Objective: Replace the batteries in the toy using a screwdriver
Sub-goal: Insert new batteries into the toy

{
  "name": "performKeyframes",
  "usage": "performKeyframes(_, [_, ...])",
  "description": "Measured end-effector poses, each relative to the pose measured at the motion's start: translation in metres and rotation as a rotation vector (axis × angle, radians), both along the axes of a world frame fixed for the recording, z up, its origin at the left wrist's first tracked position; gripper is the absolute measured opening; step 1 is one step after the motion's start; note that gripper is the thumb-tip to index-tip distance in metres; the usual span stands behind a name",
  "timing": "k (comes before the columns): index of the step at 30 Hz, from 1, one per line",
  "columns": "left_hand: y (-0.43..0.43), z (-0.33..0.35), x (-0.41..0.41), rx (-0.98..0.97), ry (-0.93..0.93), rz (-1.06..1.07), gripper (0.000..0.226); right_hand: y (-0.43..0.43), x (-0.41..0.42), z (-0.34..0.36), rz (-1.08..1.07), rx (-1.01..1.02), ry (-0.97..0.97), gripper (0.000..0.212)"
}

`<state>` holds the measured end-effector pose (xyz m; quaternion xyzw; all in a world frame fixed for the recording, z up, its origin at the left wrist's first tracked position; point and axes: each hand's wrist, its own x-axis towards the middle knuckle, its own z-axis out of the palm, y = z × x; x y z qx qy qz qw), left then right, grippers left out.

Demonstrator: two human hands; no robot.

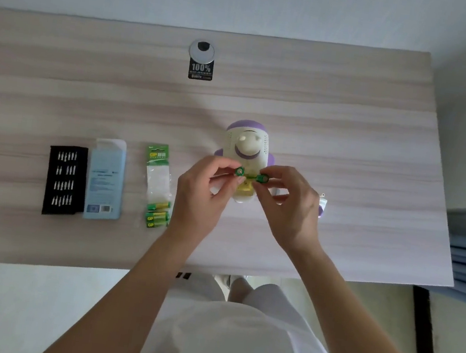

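Battery swap in hand: the left hand [203,190] pinches a green battery [239,172]; the right hand [290,204] pinches a second battery [263,178]; both hover over the toy [247,145], mid-table, its yellow compartment [244,191] open; battery pack [159,187] at its nine o'clock; next likely needs polarity matched.

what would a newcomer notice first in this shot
Over the middle of the table, the left hand pinches a green battery and the right hand a second battery, just above the white-and-purple toy. Left of them lie a battery pack, a pale blue case and a black bit holder.
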<state>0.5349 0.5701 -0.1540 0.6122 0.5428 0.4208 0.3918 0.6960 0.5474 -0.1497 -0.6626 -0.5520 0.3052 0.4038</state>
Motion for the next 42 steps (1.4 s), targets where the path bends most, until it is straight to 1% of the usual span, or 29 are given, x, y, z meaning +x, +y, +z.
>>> performKeyframes(5, [0.001,-0.002,0.002,0.057,0.035,-0.042,0.016,-0.002,-0.001,-0.006,0.01,0.077,-0.056,0.016])
performKeyframes(11, [-0.002,-0.004,-0.001,0.212,0.184,-0.086,0.014,-0.003,-0.003,-0.009,0.026,0.136,-0.122,0.014])
performKeyframes(13, [-0.003,-0.006,-0.001,0.237,0.205,-0.086,0.013,-0.003,-0.004,-0.009,0.025,0.155,-0.143,0.014])
performKeyframes(16, [-0.004,-0.01,0.0,0.24,0.211,-0.079,0.014,-0.002,-0.005,-0.009,0.029,0.157,-0.15,0.015])
performKeyframes(20, [-0.004,-0.011,-0.001,0.231,0.197,-0.066,0.021,-0.001,-0.005,-0.01,0.031,0.156,-0.17,0.018])
performKeyframes(25, [-0.004,-0.01,-0.003,0.253,0.228,-0.049,0.015,-0.001,-0.006,-0.01,0.037,0.165,-0.21,0.014])
performKeyframes(27, [-0.004,-0.009,-0.003,0.245,0.212,-0.052,0.015,-0.002,-0.006,-0.011,0.032,0.16,-0.208,0.014])
performKeyframes(31, [-0.004,-0.013,-0.005,0.245,0.249,-0.073,0.015,-0.002,-0.005,-0.011,0.034,0.159,-0.219,0.014])
performKeyframes(37, [-0.001,-0.02,-0.004,0.196,0.288,-0.07,0.015,0.0,-0.007,-0.013,0.032,0.136,-0.221,0.012])
performKeyframes(42, [0.003,-0.022,-0.003,0.157,0.266,-0.07,0.016,0.002,-0.008,-0.014,0.027,0.16,-0.293,0.013])
